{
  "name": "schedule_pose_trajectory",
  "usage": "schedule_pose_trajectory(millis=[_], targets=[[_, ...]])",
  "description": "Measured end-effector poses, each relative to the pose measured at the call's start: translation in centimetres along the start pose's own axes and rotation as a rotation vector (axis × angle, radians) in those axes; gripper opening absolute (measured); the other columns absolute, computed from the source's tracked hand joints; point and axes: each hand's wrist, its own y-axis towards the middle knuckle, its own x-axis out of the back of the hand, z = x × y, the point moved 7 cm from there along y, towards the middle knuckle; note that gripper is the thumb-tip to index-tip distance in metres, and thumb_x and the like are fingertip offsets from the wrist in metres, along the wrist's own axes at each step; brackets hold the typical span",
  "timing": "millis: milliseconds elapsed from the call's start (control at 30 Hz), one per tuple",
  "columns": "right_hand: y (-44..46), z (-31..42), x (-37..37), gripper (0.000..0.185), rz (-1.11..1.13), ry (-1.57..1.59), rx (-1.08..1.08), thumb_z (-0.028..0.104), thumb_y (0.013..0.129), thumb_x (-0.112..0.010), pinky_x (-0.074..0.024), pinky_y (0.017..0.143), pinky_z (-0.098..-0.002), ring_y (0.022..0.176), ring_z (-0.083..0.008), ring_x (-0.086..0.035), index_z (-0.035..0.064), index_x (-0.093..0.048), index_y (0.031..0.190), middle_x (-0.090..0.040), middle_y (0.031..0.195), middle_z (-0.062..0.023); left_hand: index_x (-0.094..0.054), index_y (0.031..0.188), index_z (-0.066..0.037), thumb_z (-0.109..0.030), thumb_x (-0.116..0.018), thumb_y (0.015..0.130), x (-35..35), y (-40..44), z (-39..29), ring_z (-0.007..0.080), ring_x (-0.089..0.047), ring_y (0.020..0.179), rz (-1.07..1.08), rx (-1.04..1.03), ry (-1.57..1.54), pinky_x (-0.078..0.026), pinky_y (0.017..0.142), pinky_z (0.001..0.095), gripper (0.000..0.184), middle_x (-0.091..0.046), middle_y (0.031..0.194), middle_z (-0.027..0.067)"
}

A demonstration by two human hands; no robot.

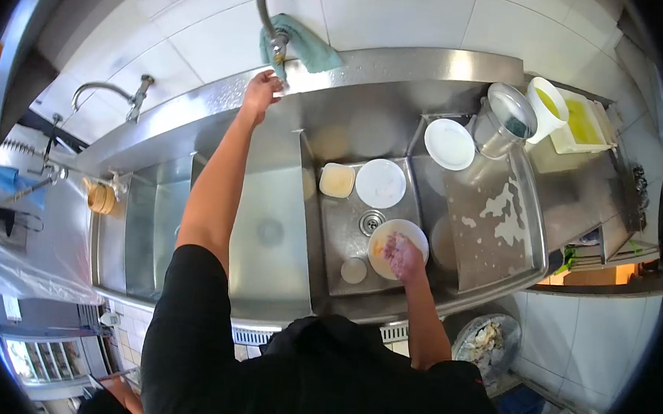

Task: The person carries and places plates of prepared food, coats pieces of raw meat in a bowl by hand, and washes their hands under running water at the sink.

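My left hand (261, 95) reaches to the back ledge, just below the base of the gooseneck faucet (279, 43). Its fingers look stretched out and apart, with nothing seen in them. Down in the right-hand sink basin (337, 238), my right hand (403, 258) is inside a white bowl (418, 237). Blur and glare hide how its fingers are bent and whether they hold anything. Near the bowl lie a round white plate (381, 183), a squarish container with something pale yellow (337, 181) and a small round dish (353, 270). The drain (371, 222) shows between them.
A middle basin (269, 233) holds cloudy water. On the right drainboard (489, 232) are suds, a white plate (449, 144) and a metal pot (506, 120). A green cloth (315, 48) hangs behind the faucet. A waste bin (486, 345) stands below at right.
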Motion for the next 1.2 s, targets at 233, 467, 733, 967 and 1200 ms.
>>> schedule_pose_trajectory(millis=[233, 467, 733, 967, 1200], targets=[[5.7, -2.6, 1.0, 0.018, -0.142, 0.006, -0.125, 0.023, 0.092, -0.052, -0.0484, 0.074, -0.0327, 0.077, -0.0188, -0.056, 0.0060, -0.054, 0.098, -0.058, 0.089, -0.0051, -0.047, 0.121, 0.000, -0.008, -0.070, 0.074, -2.6, 9.5, 0.6, 0.0223, -0.054, 0.095, 0.027, -0.214, 0.007, -0.042, 0.087, 0.0330, 0.053, -0.060, 0.106, 0.0102], [14.3, -0.3, -6.9, 0.032, -0.038, -0.074, -0.094, 0.027, 0.091, -0.054, -0.0435, 0.091, -0.0411, 0.107, -0.0254, -0.050, 0.0075, -0.050, 0.116, -0.051, 0.118, -0.0114, -0.053, 0.124, -0.004, -0.017, -0.060, 0.085, 0.9, -0.2, 1.8, 0.0142, -0.053, 0.093, -0.047, -0.181, 0.118, -0.040, 0.082, 0.0255, 0.041, -0.058, 0.105, 0.0049], [26.8, 4.6, -7.9, 0.028, 0.058, 0.271, 0.172, 0.027, 0.090, -0.053, -0.0455, 0.084, -0.0447, 0.096, -0.0292, -0.054, 0.0036, -0.054, 0.106, -0.056, 0.103, -0.0144, -0.051, 0.121, -0.007, -0.033, -0.059, 0.090, -17.5, -15.7, 20.8, 0.0169, -0.057, 0.096, 0.298, 0.411, -0.241, -0.045, 0.081, 0.0324, 0.042, -0.058, 0.105, 0.0046], [21.8, 6.6, -6.3, 0.024, -0.183, -0.653, 0.737, 0.030, 0.088, -0.054, -0.0481, 0.066, -0.0415, 0.071, -0.0275, -0.055, 0.0062, -0.055, 0.090, -0.058, 0.082, -0.0100, -0.052, 0.117, -0.007, -0.037, -0.055, 0.092, -27.8, -15.6, 24.4, 0.0245, -0.059, 0.100, 0.456, 0.739, -0.673, -0.050, 0.082, 0.0380, 0.040, -0.060, 0.109, 0.0089], [20.7, 3.9, -7.5, 0.019, -0.003, -0.348, 0.700, 0.024, 0.087, -0.055, -0.0482, 0.071, -0.0366, 0.076, -0.0223, -0.057, 0.0056, -0.061, 0.086, -0.061, 0.080, -0.0105, -0.056, 0.111, -0.008, -0.021, -0.063, 0.087, -28.3, -10.9, 27.4, 0.0173, -0.060, 0.085, 0.562, 0.571, -0.901, -0.050, 0.075, 0.0317, 0.028, -0.061, 0.101, 0.0025]])
